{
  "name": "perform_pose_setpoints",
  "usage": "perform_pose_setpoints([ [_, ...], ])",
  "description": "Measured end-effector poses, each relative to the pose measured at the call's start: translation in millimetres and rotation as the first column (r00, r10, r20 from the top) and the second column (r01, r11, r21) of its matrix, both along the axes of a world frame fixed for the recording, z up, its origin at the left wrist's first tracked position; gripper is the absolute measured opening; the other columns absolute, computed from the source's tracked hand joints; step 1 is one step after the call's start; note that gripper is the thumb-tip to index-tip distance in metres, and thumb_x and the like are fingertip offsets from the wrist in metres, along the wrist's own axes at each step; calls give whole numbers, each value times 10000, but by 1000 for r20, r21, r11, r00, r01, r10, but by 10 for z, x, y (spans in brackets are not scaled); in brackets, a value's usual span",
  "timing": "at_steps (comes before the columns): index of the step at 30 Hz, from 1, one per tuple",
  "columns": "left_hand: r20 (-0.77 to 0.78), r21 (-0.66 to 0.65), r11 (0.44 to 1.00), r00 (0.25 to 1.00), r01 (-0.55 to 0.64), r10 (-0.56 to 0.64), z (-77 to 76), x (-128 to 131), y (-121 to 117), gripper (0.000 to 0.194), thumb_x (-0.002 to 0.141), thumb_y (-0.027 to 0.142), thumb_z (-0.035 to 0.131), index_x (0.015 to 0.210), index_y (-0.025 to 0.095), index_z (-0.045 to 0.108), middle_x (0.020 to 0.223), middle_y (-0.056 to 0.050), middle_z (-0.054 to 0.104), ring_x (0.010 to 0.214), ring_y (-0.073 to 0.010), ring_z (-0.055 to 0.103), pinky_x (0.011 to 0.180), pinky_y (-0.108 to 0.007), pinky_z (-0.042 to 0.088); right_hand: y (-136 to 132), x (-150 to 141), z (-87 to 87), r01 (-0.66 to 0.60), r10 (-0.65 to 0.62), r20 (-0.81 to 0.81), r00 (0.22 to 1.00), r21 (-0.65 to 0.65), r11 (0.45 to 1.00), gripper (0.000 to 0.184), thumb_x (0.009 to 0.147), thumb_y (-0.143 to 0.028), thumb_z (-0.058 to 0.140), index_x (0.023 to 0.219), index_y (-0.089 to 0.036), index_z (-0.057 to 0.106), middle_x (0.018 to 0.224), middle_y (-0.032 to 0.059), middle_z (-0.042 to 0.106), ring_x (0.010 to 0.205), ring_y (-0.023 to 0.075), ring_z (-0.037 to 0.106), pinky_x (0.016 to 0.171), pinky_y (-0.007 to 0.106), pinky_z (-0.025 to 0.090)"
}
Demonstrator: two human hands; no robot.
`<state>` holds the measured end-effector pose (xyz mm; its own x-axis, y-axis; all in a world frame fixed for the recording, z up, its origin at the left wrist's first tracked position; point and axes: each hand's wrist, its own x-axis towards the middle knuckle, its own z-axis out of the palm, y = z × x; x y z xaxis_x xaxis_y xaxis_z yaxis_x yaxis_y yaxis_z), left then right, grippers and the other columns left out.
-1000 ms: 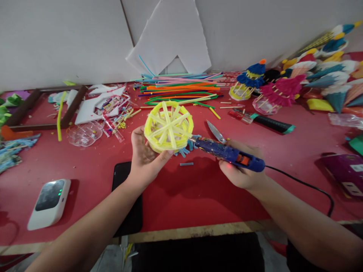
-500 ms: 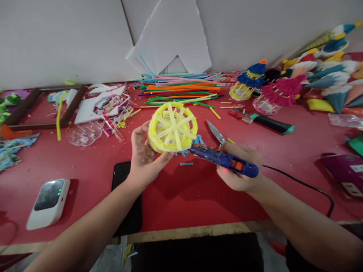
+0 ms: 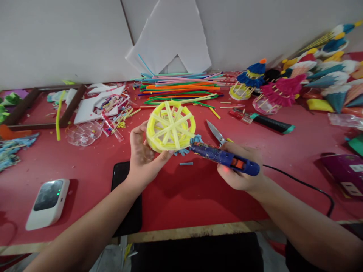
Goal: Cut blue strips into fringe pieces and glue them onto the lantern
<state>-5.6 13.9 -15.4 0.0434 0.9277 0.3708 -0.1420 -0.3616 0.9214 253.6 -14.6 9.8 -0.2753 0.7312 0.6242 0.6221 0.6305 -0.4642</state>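
My left hand (image 3: 144,155) grips a round yellow pipe-cleaner frame (image 3: 172,128) by its lower left side, thumb under the near rim. Fuzzy yellow strips cross its face like wheel spokes. In my right hand (image 3: 241,170) is a blue hot glue gun (image 3: 218,155) with an orange part in its body and a red light glowing beside my fingers. Its tip is at the frame's lower right rim; whether it touches, I cannot tell. Behind the tip lie light blue pieces (image 3: 184,151), partly hidden. A short bluish stick (image 3: 186,164) rests on the red table (image 3: 181,204) below.
Scissors (image 3: 215,132) and a green-and-black cutter (image 3: 272,124) lie beyond my right hand. Colourful pipe cleaners (image 3: 181,88) are heaped at the back. A phone (image 3: 130,211) lies under my left forearm, a white device (image 3: 48,204) farther left. The gun's cord (image 3: 300,185) runs right.
The yellow frame and my left hand have shifted slightly left. The glue gun has hardly moved, and its tip now shows a small gap or edge contact at the rim.
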Motion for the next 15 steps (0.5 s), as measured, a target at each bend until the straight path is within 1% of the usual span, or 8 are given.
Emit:
perform_pose_setpoints([
  [4, -2, 46, 999, 1000, 19, -19, -35, -18, 25, 749, 692, 197, 959, 1232, 364, 467, 1489, -35, 487, 1335, -244, 610, 963, -329, 631, -3, -10, 17, 4, -4, 29, 1000, -3, 1000, 202, 732, -178, 560, 717, -266, 379, 548, -40, 494, 442, 122, 461, 428, 251, 394],
  [7, -20, 91, 995, 999, 36, -34, -69, -33, 51, 745, 717, 189, 946, 1251, 374, 461, 1504, -33, 483, 1338, -227, 605, 971, -308, 622, -7, -15, 32, -6, 7, 42, 999, -7, 1000, 209, 725, -184, 555, 709, -267, 365, 538, -42, 490, 438, 118, 455, 424, 243, 387],
  [9, -29, 109, 993, 999, 45, -42, -86, -41, 63, 742, 737, 179, 933, 1266, 385, 456, 1503, -28, 483, 1334, -209, 604, 982, -294, 615, -6, -14, 36, 7, -8, 46, 999, 5, 1000, 202, 728, -188, 553, 709, -266, 368, 532, -48, 473, 433, 113, 437, 419, 238, 373],
  [12, -35, 131, 990, 998, 49, -45, -103, -49, 70, 745, 746, 175, 927, 1280, 392, 455, 1501, -30, 477, 1327, -205, 607, 965, -280, 619, -2, -5, 30, 30, -32, 52, 998, 31, 999, 173, 737, -190, 555, 724, -260, 397, 543, -50, 483, 436, 108, 436, 426, 234, 378],
  [15, -34, 140, 989, 998, 51, -47, -102, -46, 64, 756, 741, 176, 931, 1288, 401, 460, 1494, -26, 475, 1331, -200, 605, 976, -284, 620, 0, 9, 11, 24, -25, 21, 999, 19, 1000, 167, 755, -193, 564, 733, -257, 411, 554, -53, 493, 432, 101, 434, 428, 232, 381],
])
